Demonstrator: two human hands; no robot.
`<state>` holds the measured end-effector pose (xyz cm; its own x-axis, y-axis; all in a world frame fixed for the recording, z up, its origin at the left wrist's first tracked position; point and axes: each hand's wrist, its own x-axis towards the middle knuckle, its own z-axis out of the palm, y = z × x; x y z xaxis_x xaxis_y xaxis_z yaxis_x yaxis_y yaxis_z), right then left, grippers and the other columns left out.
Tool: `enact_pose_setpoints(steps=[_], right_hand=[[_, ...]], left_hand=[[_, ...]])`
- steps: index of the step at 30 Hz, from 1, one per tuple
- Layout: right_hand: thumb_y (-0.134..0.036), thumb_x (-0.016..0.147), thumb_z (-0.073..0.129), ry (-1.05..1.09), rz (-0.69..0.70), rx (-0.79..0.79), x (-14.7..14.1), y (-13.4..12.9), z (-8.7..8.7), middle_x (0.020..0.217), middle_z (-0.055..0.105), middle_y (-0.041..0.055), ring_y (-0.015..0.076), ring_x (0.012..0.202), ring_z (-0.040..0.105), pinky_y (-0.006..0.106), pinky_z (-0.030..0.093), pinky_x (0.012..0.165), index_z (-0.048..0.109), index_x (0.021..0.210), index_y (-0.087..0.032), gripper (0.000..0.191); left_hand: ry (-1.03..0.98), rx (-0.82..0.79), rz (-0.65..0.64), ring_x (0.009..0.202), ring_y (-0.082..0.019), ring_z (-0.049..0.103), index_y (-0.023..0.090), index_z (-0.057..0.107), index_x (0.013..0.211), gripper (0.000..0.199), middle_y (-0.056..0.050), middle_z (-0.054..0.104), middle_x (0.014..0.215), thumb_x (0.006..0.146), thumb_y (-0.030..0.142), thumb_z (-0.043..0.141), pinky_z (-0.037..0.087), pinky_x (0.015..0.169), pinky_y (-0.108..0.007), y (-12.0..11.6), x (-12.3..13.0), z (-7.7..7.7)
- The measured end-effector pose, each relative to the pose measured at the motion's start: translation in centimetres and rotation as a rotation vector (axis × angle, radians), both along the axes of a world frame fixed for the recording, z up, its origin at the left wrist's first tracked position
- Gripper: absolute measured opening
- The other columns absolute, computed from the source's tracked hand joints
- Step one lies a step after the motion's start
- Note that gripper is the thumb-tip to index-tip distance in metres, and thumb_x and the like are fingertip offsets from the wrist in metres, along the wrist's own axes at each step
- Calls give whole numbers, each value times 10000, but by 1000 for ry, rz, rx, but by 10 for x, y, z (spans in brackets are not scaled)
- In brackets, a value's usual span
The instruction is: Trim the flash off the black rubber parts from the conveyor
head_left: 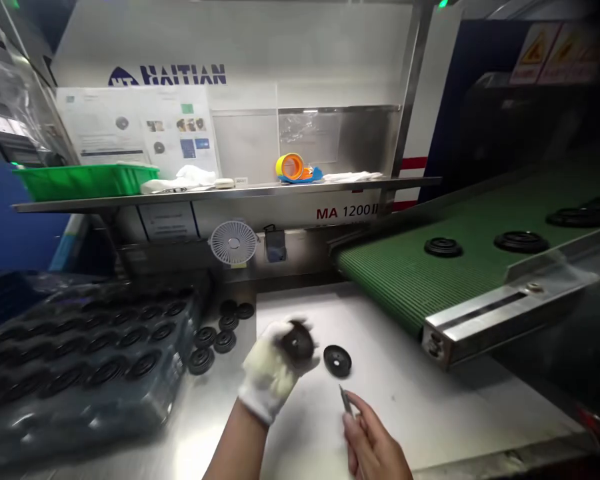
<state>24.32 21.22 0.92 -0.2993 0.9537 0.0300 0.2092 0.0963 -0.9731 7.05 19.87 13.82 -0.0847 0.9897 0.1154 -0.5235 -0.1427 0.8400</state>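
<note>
On the white worktop (410,373), the gloved left hand (270,370) clenched a light, stiff-looking black rubber disc (297,343) by its rim; the bare right hand (373,443) pinched a small metal blade (346,401).

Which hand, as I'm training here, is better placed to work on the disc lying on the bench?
The right hand, probably: its slim metal tool ends beside that disc, while the gloved left hand holds another black disc.

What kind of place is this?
It looks like a factory, probably one that makes moulded parts. A green conveyor belt carries black round parts, a big machine is marked HAITIAN MA 1200, and a tray holds more of those parts.
</note>
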Motion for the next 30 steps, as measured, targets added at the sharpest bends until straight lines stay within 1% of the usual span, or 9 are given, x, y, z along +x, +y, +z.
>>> enact_pose_setpoints(steps=[2, 4, 6, 8, 13, 16, 20, 25, 30], right_hand=[[-624, 862, 380, 59, 84, -54, 1, -4, 4, 533, 458, -62, 119, 383, 428, 222, 327, 379, 485, 1186, -175, 564], [-569, 874, 403, 57, 195, -8, 2, -10, 17, 614, 491, -41, 122, 471, 489, 224, 374, 440, 557, 1026, -186, 441], [-476, 891, 438, -19, 292, 125, 1, -19, 35, 665, 528, -26, 138, 593, 545, 240, 421, 558, 592, 918, -197, 320], [-373, 905, 458, -112, 368, 282, -1, -33, 52, 703, 572, -22, 149, 687, 563, 252, 423, 663, 617, 912, -217, 222], [-275, 942, 405, -169, 481, 420, -6, -78, 79, 814, 604, -32, 141, 751, 555, 235, 410, 681, 596, 1012, -270, 203], [-332, 978, 345, -247, 477, 509, -8, -102, 83, 841, 603, -32, 137, 754, 549, 233, 402, 668, 573, 978, -266, 237], [-374, 995, 310, -388, 444, 672, -12, -123, 79, 777, 592, -37, 134, 709, 549, 231, 378, 630, 539, 839, -243, 307], [-356, 997, 321, -529, 350, 812, -20, -124, 69, 796, 612, -18, 149, 722, 585, 237, 364, 623, 533, 868, -241, 273], [-343, 1002, 302, -614, 254, 867, -28, -110, 64, 767, 613, -11, 153, 682, 585, 249, 327, 583, 522, 857, -238, 283]], left_hand=[[-437, -124, 23, 870, -186, 590, 173, 582, 962, 188, -86, 582, 1070, 824, 296, 545, 493, 747, -341, -47, -17, -33], [-665, -177, 103, 881, -221, 598, 163, 592, 957, 175, -100, 598, 1034, 815, 264, 587, 505, 733, -383, -81, -26, -59], [-822, -232, 174, 957, -251, 592, 147, 599, 968, 173, -108, 603, 1024, 798, 183, 603, 500, 793, -420, -101, -30, -74], [-909, -243, 208, 1030, -274, 570, 138, 604, 986, 213, -111, 605, 1045, 777, 102, 593, 479, 858, -448, -113, -31, -80], [-878, -165, 347, 858, -237, 617, 135, 633, 918, 234, -77, 638, 898, 723, 36, 549, 518, 756, -419, -136, -22, -68], [-814, -171, 442, 712, -171, 614, 138, 633, 839, 146, -43, 626, 762, 746, 50, 563, 535, 688, -358, -151, -8, -56], [-766, -170, 465, 642, -141, 606, 141, 635, 810, 73, -27, 615, 694, 796, 102, 575, 551, 690, -339, -167, 14, -47], [-681, -118, 457, 683, -153, 611, 128, 638, 823, 96, -43, 608, 711, 794, 83, 558, 545, 681, -285, -168, 27, -45], [-663, -48, 440, 715, -157, 590, 134, 622, 851, 96, -32, 589, 739, 770, 94, 590, 530, 725, -297, -150, 26, -48]])
